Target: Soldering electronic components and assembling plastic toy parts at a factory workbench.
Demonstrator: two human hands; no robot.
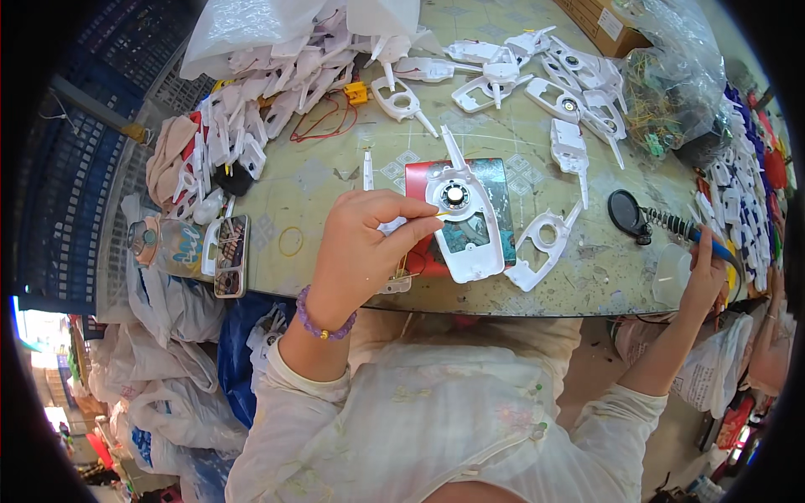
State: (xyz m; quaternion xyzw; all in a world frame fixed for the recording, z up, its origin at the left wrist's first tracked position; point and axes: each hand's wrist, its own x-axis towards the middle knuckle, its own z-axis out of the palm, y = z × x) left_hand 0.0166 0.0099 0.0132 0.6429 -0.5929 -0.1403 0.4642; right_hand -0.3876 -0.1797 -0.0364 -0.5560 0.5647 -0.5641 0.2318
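Note:
In front of me a white plastic housing half [478, 261] with a pointed handle lies on a red and teal booklet [418, 176]. A round black and silver part [455, 194], like a small speaker, sits in the housing's ring. Thumb and forefinger of my left hand [360, 243] pinch a thin yellow wire [442, 213] beside this round part. At the right, my right hand [706, 272] grips the blue handle of a soldering iron [713, 246]. Its front end is inside the spring holder [668, 220] of a stand with a round black dish [625, 211].
Piles of white housings [289, 80] cover the far left, and several more [579, 92] lie at the back right. A phone [231, 256] and a bottle [168, 243] are at the left. A clear bag of wires [671, 92] stands far right; another person's arm [767, 335] shows at the right edge.

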